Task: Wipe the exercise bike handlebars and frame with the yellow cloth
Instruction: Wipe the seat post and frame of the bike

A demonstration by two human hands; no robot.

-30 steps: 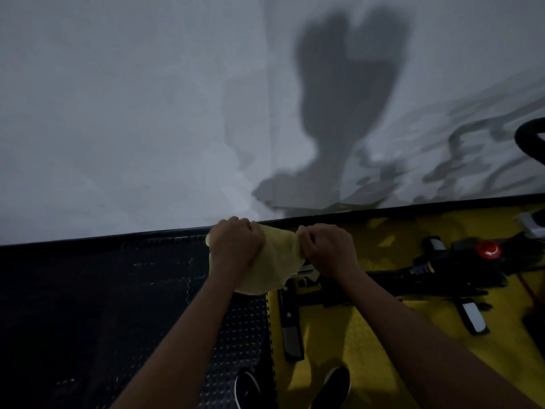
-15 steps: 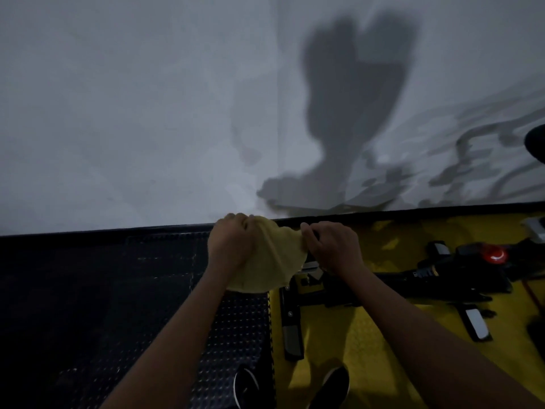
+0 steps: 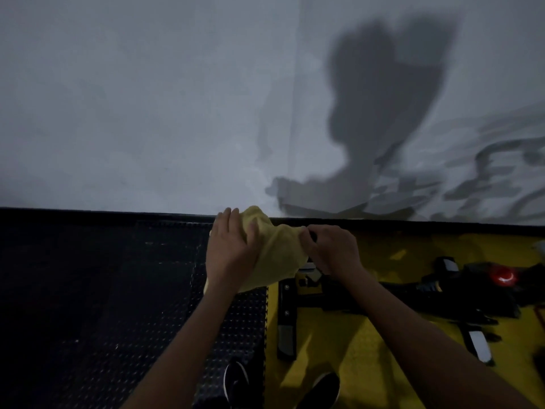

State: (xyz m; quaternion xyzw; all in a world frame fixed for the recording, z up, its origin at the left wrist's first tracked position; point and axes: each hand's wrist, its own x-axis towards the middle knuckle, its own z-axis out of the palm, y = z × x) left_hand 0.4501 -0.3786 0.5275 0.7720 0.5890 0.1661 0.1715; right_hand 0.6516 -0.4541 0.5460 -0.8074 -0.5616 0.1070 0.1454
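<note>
The yellow cloth (image 3: 274, 252) hangs bunched in mid-air between both hands, in front of me. My left hand (image 3: 231, 252) lies over its left side, fingers loosened but still pressing the fabric. My right hand (image 3: 333, 249) pinches the cloth's right corner. Below and to the right, the black exercise bike frame (image 3: 392, 299) stretches across the yellow floor mat, with a red knob (image 3: 502, 276) near the right edge. The bike's front foot bar (image 3: 286, 320) lies just under my right wrist. Neither hand touches the bike.
A grey wall (image 3: 147, 98) rises close ahead, with shadows on it. Black studded floor mat (image 3: 118, 305) covers the left, yellow mat (image 3: 339, 349) the right. My two dark shoes (image 3: 236, 382) show at the bottom. A bike pedal (image 3: 479, 346) sticks out lower right.
My left hand has gone from a closed fist to loosened fingers spread over the cloth. The cloth has bunched higher between the hands. The view shifted slightly.
</note>
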